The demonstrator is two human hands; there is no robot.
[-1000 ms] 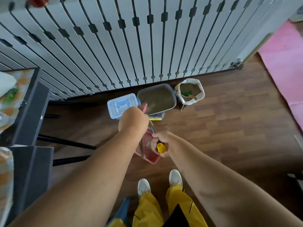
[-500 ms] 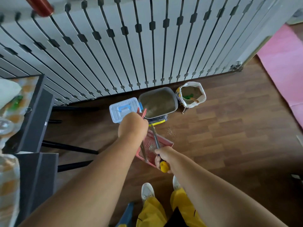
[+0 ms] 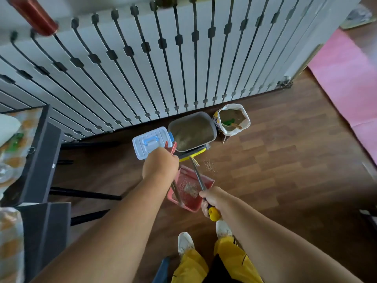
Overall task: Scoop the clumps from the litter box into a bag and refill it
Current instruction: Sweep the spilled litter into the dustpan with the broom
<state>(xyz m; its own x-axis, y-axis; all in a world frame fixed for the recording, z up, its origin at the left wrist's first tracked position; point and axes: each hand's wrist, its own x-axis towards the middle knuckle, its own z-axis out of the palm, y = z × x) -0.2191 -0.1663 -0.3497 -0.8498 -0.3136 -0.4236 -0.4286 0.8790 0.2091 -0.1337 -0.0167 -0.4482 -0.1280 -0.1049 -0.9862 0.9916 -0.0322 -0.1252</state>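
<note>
Wood floor carrying everything: grey litter box sitting against the slatted wall, white bag standing just right of it, clear lidded box lying left, spilled grains scattering in front, pink mat lying far right.

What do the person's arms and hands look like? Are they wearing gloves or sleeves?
No gloves and no sleeves in view: both forearms are bare down to the left hand and right hand. No watch, rings or bracelets show. Below are yellow trousers and white shoes.
</note>
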